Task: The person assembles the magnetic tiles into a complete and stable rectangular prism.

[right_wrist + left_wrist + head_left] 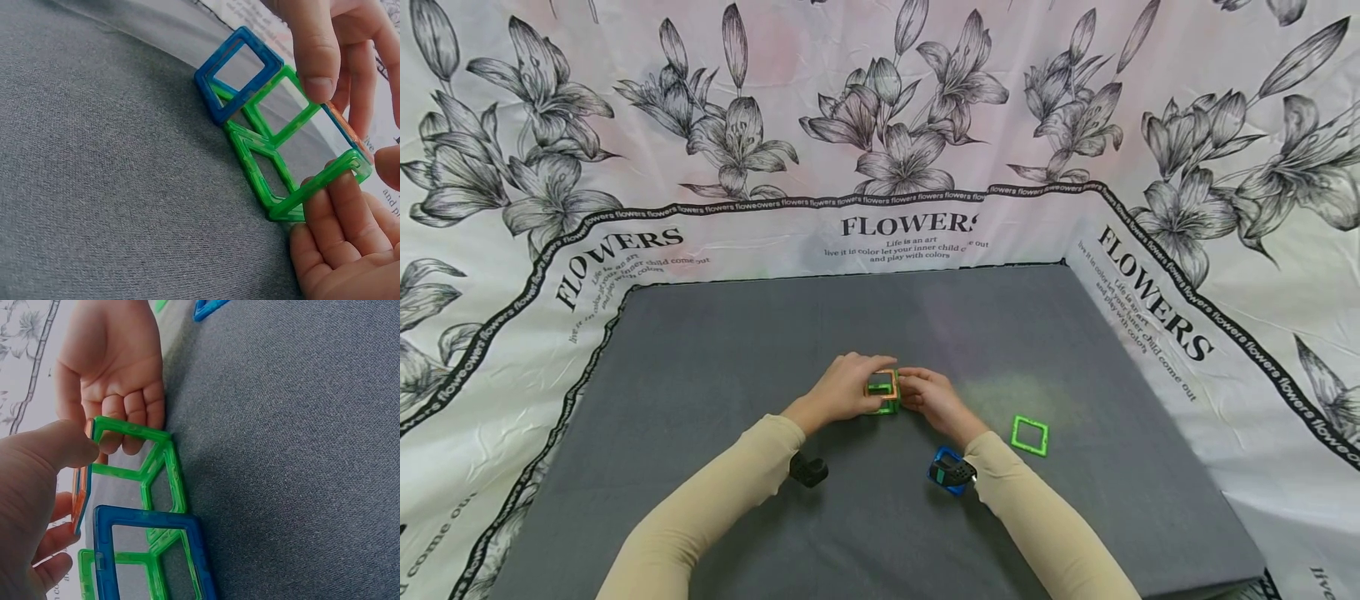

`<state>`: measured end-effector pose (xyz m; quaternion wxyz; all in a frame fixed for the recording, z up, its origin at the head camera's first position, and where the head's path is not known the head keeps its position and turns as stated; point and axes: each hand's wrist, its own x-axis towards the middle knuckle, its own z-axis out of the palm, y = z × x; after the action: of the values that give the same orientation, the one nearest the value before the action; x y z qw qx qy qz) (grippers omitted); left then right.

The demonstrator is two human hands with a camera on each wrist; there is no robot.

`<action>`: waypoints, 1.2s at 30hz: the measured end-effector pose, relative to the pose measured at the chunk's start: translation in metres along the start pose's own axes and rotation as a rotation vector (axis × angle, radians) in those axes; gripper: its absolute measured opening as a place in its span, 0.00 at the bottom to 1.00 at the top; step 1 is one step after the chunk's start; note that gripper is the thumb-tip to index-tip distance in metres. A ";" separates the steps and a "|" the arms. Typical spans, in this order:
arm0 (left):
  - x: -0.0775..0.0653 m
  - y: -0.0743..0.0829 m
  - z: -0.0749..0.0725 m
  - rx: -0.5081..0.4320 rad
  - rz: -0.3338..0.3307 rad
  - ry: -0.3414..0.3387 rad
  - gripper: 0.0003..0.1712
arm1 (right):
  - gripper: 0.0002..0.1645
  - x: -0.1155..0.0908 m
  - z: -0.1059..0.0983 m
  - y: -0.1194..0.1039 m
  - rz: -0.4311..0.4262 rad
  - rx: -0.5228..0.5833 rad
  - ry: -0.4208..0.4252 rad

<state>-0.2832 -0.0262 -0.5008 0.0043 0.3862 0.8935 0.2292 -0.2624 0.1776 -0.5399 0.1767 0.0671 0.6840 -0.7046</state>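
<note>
A small structure of square magnetic tile frames stands between both hands at mid-table. Its green tiles form the base and upright sides, and a blue tile stands at the near end in the left wrist view. My left hand pinches an orange tile, thumb on one side and fingers on the other, over the green frames. A blue edge shows along that orange tile in the wrist views. My right hand rests its fingertips against the outer face of an upright green tile.
A loose green square tile lies to the right on the grey cloth. Another blue tile lies below the right wrist, partly hidden by the wrist camera. Flower-printed sheets border the table's back and sides.
</note>
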 end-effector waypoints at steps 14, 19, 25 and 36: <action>0.000 0.001 0.005 0.115 0.056 0.014 0.19 | 0.31 -0.016 -0.016 0.004 -0.033 0.006 -0.002; 0.001 0.002 0.006 0.114 0.064 0.017 0.19 | 0.30 -0.032 -0.034 0.001 -0.084 -0.121 0.014; 0.002 0.001 0.006 0.162 0.079 -0.002 0.19 | 0.30 -0.058 -0.058 -0.007 -0.155 -0.297 0.062; 0.005 0.005 0.002 0.176 0.078 -0.031 0.21 | 0.25 -0.092 -0.099 0.001 -0.262 -0.735 0.240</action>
<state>-0.2827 -0.0194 -0.5003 -0.0249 0.4230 0.8943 0.1437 -0.1909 0.2902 -0.5154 0.0166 -0.0062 0.9089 -0.4167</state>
